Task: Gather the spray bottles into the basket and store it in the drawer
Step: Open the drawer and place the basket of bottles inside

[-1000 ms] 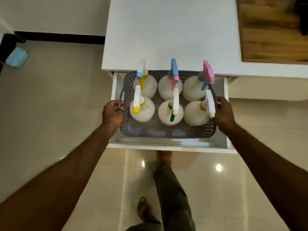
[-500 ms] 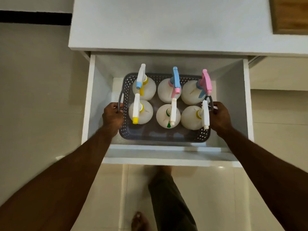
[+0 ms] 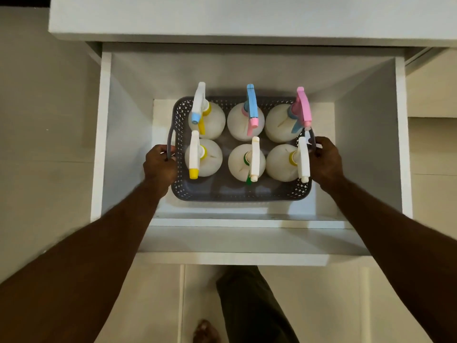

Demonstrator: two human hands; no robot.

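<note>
Basket: we see the gray basket [image 3: 241, 194] low inside the open white drawer [image 3: 368, 134], with holes all over its walls.
Where it sits: it looks to be on or just above the drawer floor; we cannot tell which. White floor shows on its left, right and near sides.
Bottles: six white spray bottles stand upright in the basket, three in the far row and three in the near row.
Far row: we see a bottle with a white and blue top [image 3: 210, 120], one with a blue and pink top [image 3: 243, 122], and one with a pink top [image 3: 279, 122].
Near row: we see one with a yellow tip [image 3: 207, 157], one with a bit of green [image 3: 243, 160], and one with a white top [image 3: 280, 160].
Left hand: our left hand [image 3: 159, 162] curls round the gray left handle [image 3: 170, 142] and holds it tight.
Right hand: our right hand [image 3: 326, 160] holds the right handle [image 3: 312, 139], fingers bent on it, just beside the near right bottle.
Basket and hands: the basket hangs between our two hands, one at each short side.
Around: a white top [image 3: 247, 16] sits above the drawer. Below it we see a pale tiled floor [image 3: 44, 120], a dark trouser leg [image 3: 252, 305] and a bare foot [image 3: 205, 331].
</note>
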